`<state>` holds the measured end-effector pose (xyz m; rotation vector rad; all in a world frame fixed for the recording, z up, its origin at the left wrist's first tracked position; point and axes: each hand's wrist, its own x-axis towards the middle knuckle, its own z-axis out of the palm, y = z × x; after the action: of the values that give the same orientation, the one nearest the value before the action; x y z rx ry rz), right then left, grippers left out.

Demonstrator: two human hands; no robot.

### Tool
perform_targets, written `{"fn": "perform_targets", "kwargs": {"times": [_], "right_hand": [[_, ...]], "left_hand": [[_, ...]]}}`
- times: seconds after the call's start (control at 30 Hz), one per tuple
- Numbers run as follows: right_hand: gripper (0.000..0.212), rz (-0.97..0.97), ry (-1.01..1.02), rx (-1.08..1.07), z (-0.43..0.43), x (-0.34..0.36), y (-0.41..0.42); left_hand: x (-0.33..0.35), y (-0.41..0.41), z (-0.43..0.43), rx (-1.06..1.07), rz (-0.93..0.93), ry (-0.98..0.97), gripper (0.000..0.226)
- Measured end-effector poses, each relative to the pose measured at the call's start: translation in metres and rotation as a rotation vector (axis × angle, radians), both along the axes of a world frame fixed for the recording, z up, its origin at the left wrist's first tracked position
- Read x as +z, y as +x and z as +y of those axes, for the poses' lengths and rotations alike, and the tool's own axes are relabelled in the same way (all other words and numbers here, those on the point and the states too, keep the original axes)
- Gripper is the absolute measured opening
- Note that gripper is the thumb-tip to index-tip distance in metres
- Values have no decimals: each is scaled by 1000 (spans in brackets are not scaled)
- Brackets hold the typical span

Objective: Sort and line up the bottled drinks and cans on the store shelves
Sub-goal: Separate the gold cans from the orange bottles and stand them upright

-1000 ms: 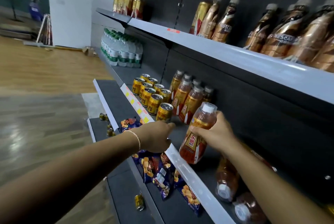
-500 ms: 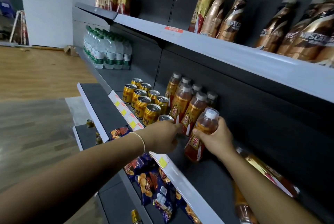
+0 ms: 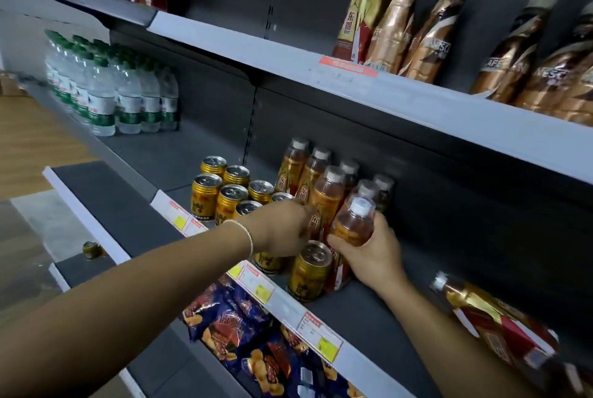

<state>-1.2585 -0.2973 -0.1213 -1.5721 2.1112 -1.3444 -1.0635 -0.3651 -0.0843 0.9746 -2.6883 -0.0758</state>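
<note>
The right hand [image 3: 372,253] wraps fingers and thumb round a white-capped orange bottle [image 3: 353,224]. It holds the bottle upright, with the base at or just above the shelf [image 3: 369,311], at the near end of a bottle row [image 3: 327,192] that runs away from the fingertips to the back wall. Just left of it, the left hand [image 3: 282,230] is curled, fingertips against the row's front bottle. Whether it pinches anything cannot be told, since its palm hides part of a can [image 3: 268,264]. Between the wrists a loose can [image 3: 309,269] stands just beside the held bottle's lower half.

The step appears to be adding this bottle to its row. The next move calls for seating it flush and square with the others, then clearing the loose can leftward to the can block [image 3: 229,202] beyond the left hand.

Right of the right forearm a lying bottle [image 3: 491,311] is yet to be stood up. Under both forearms, one shelf down, lie snack bags [image 3: 240,327]. Far left of the left hand stand water bottles [image 3: 106,99].
</note>
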Motion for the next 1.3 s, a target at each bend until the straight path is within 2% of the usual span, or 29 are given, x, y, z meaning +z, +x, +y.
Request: {"fn": "perform_targets", "kwargs": {"times": [0.3, 0.5, 0.67, 0.8, 0.93, 1.0, 1.3], "right_hand": [[74, -51, 39, -32, 6, -5, 7], [61, -98, 53, -51, 6, -5, 10], [67, -139, 56, -56, 6, -9, 10], [65, -137, 60, -53, 4, -9, 10], [64, -132, 69, -50, 3, -8, 10], [63, -128, 74, -56, 3, -8, 10], [62, -107, 104, -94, 3, -6, 11]], "left_hand": [[-2, -3, -70, 17, -34, 51, 34], [-4, -22, -95, -16, -127, 83, 30], [-9, -29, -111, -39, -266, 98, 31], [-10, -28, -121, -70, -278, 185, 22], [-11, -33, -126, -76, -377, 231, 44], [-12, -37, -127, -68, -413, 226, 45], [-11, -39, -127, -98, -381, 233, 31]]}}
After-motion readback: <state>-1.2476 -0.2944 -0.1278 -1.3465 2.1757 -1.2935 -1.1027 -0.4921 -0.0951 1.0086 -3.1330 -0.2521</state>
